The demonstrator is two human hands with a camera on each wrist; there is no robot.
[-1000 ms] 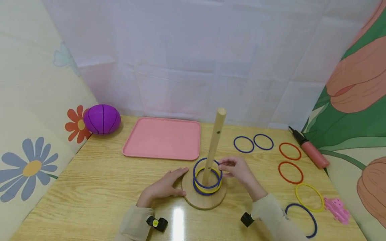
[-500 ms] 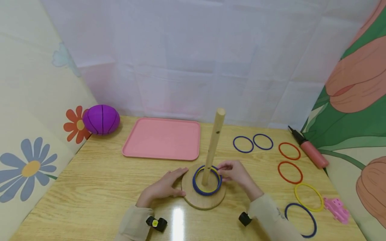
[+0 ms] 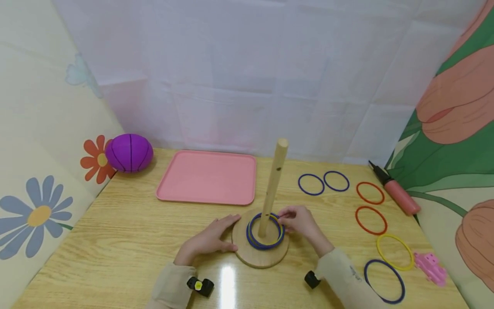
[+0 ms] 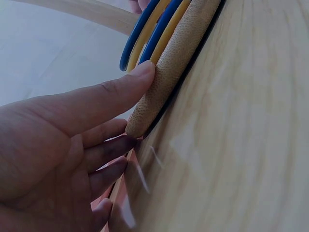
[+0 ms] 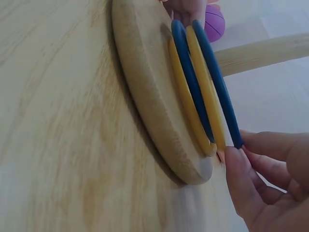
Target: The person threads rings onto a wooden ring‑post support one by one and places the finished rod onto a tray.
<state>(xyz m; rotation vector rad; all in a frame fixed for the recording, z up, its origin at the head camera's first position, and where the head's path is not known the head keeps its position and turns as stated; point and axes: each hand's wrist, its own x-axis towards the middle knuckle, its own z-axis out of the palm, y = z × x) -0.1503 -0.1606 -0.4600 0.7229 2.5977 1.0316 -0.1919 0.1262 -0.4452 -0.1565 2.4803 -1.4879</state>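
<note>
A wooden pole [image 3: 274, 184] stands on a round wooden base [image 3: 259, 259] in the middle of the table. Blue and yellow rings alternate in a stack around the pole's foot, with a blue ring [image 5: 218, 82] on top. My right hand [image 3: 302, 223] pinches that top blue ring at its right side between thumb and fingers. In the right wrist view it lies slightly tilted above a yellow ring [image 5: 206, 89]. My left hand [image 3: 208, 238] rests against the base's left edge. Its thumb [image 4: 116, 96] touches the rim, and the other fingers are loosely extended alongside.
A pink tray [image 3: 208, 178] and a purple ball [image 3: 130, 153] sit at the back left. To the right lie blue rings [image 3: 311, 194], red rings [image 3: 371, 234], a yellow ring [image 3: 411, 268], a hand pump [image 3: 401, 196] and a small pink toy [image 3: 431, 269].
My right hand has lowered the blue ring down the pole onto the stack and still pinches it. The left hand has stayed at the base's edge.
</note>
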